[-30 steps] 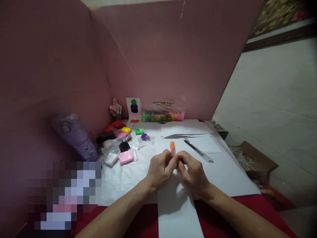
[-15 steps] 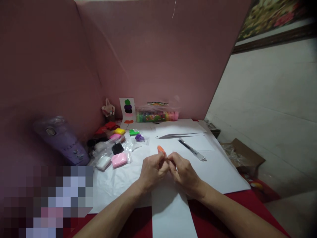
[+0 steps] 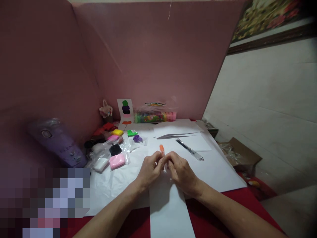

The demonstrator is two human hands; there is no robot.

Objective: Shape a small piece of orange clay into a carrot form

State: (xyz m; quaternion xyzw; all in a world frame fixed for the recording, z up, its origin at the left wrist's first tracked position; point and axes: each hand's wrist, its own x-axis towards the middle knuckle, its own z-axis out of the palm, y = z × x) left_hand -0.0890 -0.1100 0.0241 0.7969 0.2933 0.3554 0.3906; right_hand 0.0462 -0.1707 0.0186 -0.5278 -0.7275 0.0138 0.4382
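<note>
My left hand (image 3: 151,168) and my right hand (image 3: 180,169) meet over a white paper strip (image 3: 170,211). Their fingertips pinch a small clear packet of orange clay (image 3: 161,148), whose orange end sticks up beyond the fingers; its lower part is mostly hidden. Left of the hands lie bagged clay blocks: pink (image 3: 117,161), white (image 3: 101,164), black (image 3: 115,149), purple (image 3: 137,138), green (image 3: 132,133) and yellow (image 3: 117,132). A clear-handled fork-like tool (image 3: 190,149) rests to the right.
A purple bottle (image 3: 59,142) leans at the left. Behind stand a card with coloured blobs (image 3: 125,110) and a bag of colourful clay (image 3: 155,116). Loose white sheets (image 3: 183,127) cover the far table. A cardboard box (image 3: 244,153) sits beyond the right edge.
The fingers have shifted their pinch on the packet, and its orange end now stands more upright. The whole view has moved slightly, with things appearing a little further left.
</note>
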